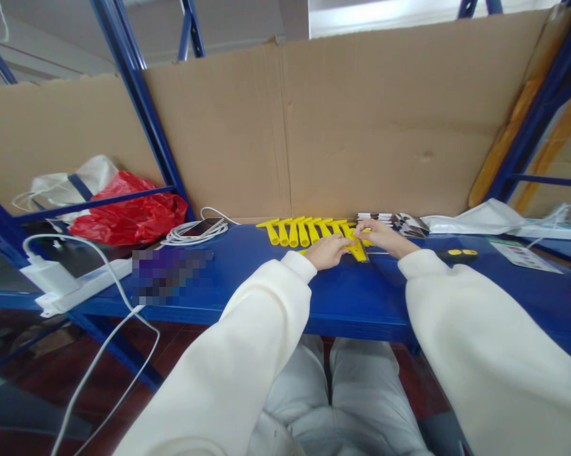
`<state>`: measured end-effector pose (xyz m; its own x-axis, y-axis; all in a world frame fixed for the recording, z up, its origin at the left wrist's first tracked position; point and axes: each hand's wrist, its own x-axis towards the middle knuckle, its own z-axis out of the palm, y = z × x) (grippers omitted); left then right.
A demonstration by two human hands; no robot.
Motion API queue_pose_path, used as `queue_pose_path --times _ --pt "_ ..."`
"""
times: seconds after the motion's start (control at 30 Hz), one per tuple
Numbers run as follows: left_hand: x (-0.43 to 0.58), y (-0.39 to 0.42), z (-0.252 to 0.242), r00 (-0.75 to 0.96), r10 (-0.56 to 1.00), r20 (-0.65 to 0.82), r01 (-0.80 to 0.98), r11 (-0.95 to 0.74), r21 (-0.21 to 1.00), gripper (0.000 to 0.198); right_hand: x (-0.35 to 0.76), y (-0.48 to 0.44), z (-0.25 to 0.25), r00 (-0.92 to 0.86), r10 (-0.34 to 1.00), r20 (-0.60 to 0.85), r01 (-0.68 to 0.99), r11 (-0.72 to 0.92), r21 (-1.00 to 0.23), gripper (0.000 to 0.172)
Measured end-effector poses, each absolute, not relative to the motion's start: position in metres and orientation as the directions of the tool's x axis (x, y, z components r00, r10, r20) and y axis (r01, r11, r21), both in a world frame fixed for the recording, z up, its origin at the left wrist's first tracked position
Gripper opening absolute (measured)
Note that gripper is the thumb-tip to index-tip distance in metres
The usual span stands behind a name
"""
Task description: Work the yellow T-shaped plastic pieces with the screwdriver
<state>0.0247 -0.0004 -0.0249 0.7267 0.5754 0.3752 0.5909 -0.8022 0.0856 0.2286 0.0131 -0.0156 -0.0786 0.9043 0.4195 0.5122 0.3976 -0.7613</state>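
Observation:
A yellow T-shaped squeegee (356, 251) lies under my left hand (330, 252), whose fingers are wrapped round its handle. My right hand (375, 235) is just to the right, at the far end of the squeegee's head. Its thumb and fingers are pinched together; what is between them is too small to make out. Behind my left hand a row of several more yellow squeegees (293, 233) lies side by side, their round hollow handle ends facing me. Stacked black-and-white packets (406, 224) lie behind my right hand.
A black-and-yellow cutter (457, 255) and a printed sheet (525, 256) lie on the blue shelf (361, 304) at right. Coiled white cable (190, 233), a red plastic bag (130, 209) and a power strip (90, 285) are at left. Cardboard (361, 120) stands along the back.

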Motion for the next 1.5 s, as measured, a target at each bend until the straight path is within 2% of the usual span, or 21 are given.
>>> queue_pose_path --times 0.17,0.4,0.57,0.73,0.83,0.93,1.03,1.1,1.23,1.33,1.5 --pt "0.025 -0.004 -0.022 0.727 0.586 0.358 0.604 -0.794 0.073 0.038 0.223 0.004 -0.012 -0.06 0.913 0.404 0.578 0.362 -0.732 0.012" --pt "0.024 -0.007 -0.021 0.737 0.571 0.363 0.595 -0.802 0.054 0.037 0.219 -0.001 -0.01 -0.041 0.925 0.378 0.587 0.328 -0.74 0.01" --pt "0.025 -0.01 -0.019 0.738 0.583 0.339 0.606 -0.794 0.048 0.037 0.217 0.0 -0.013 0.05 0.936 0.348 0.528 0.271 -0.805 0.007" --pt "0.025 -0.009 -0.019 0.735 0.585 0.344 0.607 -0.793 0.051 0.037 0.211 0.002 -0.017 0.124 0.936 0.328 0.437 0.246 -0.865 0.021" --pt "0.024 -0.007 -0.019 0.716 0.587 0.379 0.606 -0.792 0.083 0.035 0.212 0.002 -0.016 0.16 0.932 0.326 0.41 0.237 -0.881 0.021" --pt "0.023 -0.005 -0.02 0.686 0.6 0.411 0.618 -0.779 0.105 0.032 0.216 0.003 -0.014 0.094 0.96 0.265 0.423 0.203 -0.883 0.011" --pt "0.023 -0.004 -0.02 0.668 0.62 0.412 0.638 -0.762 0.112 0.029 0.219 0.004 -0.013 -0.009 0.979 0.205 0.449 0.187 -0.873 0.016" --pt "0.023 -0.004 -0.021 0.663 0.62 0.419 0.637 -0.762 0.119 0.029 0.219 0.005 -0.013 -0.017 0.98 0.199 0.45 0.186 -0.874 0.018" --pt "0.024 -0.008 -0.02 0.637 0.646 0.421 0.664 -0.737 0.126 0.045 0.217 0.002 -0.013 0.022 0.978 0.209 0.435 0.179 -0.883 0.017" --pt "0.025 -0.014 -0.018 0.607 0.713 0.352 0.734 -0.673 0.096 0.055 0.214 -0.002 -0.012 0.021 0.979 0.201 0.43 0.172 -0.886 0.015" --pt "0.023 -0.016 -0.015 0.616 0.727 0.304 0.758 -0.652 0.024 0.057 0.209 -0.005 -0.012 -0.025 0.983 0.18 0.375 0.177 -0.91 0.02"
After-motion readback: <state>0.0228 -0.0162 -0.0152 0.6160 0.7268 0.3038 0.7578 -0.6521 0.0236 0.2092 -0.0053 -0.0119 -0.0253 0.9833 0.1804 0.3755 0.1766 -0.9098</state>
